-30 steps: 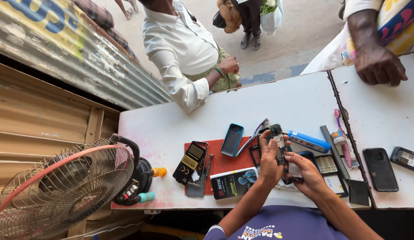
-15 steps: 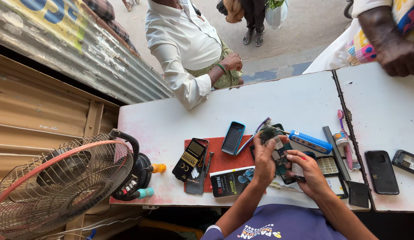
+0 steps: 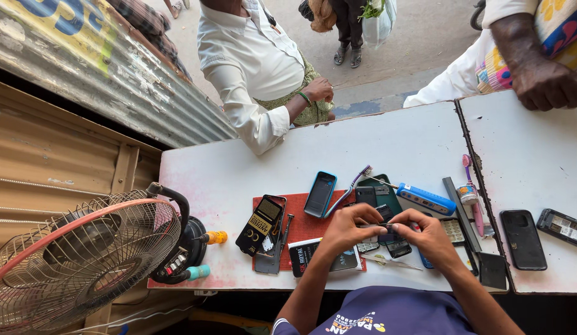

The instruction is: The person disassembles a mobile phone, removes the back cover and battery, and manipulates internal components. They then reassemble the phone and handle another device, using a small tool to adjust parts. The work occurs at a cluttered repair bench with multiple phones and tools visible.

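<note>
The desk [image 3: 387, 142] is painted white, scuffed and matt. A red textured mat [image 3: 301, 211] lies on it. The blue phone [image 3: 320, 194] looks like glossy plastic; the fan guard [image 3: 71, 260] is wire metal; the wall [image 3: 84, 68] is corrugated, rusty sheet.

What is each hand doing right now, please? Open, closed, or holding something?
Left hand: closed, fingers pinching a small dark phone part.
Right hand: closed, pinching the same part from the other side.

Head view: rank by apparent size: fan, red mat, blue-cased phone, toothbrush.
1. Fan, largest, though nearest the camera.
2. Red mat.
3. Blue-cased phone and toothbrush: similar length, phone wider; too close to rank.
</note>
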### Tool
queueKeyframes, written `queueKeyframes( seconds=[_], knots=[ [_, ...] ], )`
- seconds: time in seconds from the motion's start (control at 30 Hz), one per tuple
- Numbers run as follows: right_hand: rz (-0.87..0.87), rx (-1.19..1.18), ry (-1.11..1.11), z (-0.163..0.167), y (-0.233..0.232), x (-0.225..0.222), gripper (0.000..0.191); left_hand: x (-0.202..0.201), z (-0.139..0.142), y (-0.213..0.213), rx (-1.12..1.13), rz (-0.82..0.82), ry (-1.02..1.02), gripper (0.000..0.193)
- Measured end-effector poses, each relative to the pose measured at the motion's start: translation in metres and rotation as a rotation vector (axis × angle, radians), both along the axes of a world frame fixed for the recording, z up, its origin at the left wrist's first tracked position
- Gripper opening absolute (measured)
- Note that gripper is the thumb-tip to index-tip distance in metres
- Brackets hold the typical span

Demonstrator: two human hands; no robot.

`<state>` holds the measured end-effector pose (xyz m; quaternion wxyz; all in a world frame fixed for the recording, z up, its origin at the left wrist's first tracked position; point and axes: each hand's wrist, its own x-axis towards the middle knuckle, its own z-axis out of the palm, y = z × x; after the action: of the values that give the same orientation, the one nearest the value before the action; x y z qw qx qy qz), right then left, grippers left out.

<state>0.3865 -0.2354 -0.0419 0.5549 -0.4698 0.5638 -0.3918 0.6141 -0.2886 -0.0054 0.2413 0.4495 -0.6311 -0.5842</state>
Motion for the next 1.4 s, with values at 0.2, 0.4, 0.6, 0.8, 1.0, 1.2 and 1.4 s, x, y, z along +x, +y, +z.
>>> queueKeyframes(
  seconds=[0.2,0.4,0.6,0.8,1.0,1.2,1.4],
  knots=[
    [-0.037,0.097,0.040,0.005,0.000,0.003,0.024,-0.014,0.002,0.008,-0.093,0.030,-0.018,0.030],
    [-0.039,0.060,0.056,-0.001,-0.002,0.005,0.024,-0.011,-0.001,0.009,-0.085,0.073,-0.041,0.028],
    [-0.017,0.027,0.082,-0.005,-0.002,0.005,0.023,-0.016,-0.008,0.009,-0.022,0.099,-0.005,0.024],
    [-0.021,0.087,-0.009,-0.008,-0.004,0.005,0.023,-0.014,-0.006,0.011,-0.045,0.090,-0.025,0.023],
    [-0.036,0.132,-0.085,-0.013,-0.003,0.005,0.022,-0.014,-0.005,0.011,-0.038,0.087,-0.008,0.023],
    [-0.067,0.146,-0.076,-0.001,-0.004,0.006,0.021,-0.014,-0.005,0.010,-0.045,0.059,-0.033,0.023],
    [-0.118,-0.264,0.223,0.027,0.001,0.022,0.023,-0.009,-0.016,0.007,0.022,0.143,0.068,0.021]
  ],
)
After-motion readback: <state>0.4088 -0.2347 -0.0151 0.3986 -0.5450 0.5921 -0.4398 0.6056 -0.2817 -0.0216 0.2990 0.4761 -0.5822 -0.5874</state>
